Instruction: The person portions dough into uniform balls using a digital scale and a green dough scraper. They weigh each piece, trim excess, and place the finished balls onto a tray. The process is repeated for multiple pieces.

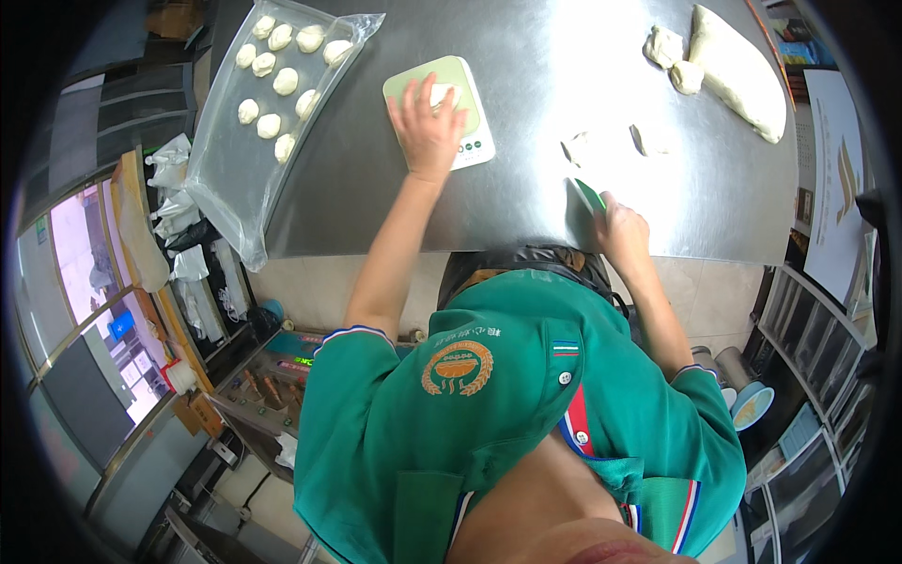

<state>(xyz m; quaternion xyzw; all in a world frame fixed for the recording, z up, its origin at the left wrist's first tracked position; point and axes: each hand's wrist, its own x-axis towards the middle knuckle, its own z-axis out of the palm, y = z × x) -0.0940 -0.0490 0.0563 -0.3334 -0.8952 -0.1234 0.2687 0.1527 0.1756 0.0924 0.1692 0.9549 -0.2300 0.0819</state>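
Observation:
My left hand (430,134) reaches over a white and pale-green kitchen scale (479,148), its fingers spread apart. A small piece of dough (444,95) lies on the scale's pan, partly covered by those fingers. My right hand (623,225) grips a green dough scraper (590,194) near the front of the steel table (338,190). Just beyond the scraper lies a small cut dough piece (576,149), with a second cut piece (650,139) to its right; glare washes out both. At the far right rests a long dough mass (736,77) beside two smaller lumps (664,47) (687,77).
On the left, a tray lined with clear plastic (225,169) carries several round dough balls (285,82); its near corner hangs past the table's front edge. Metal racks (810,331) stand low on the right. Shelving with plastic bags (187,211) is at the left.

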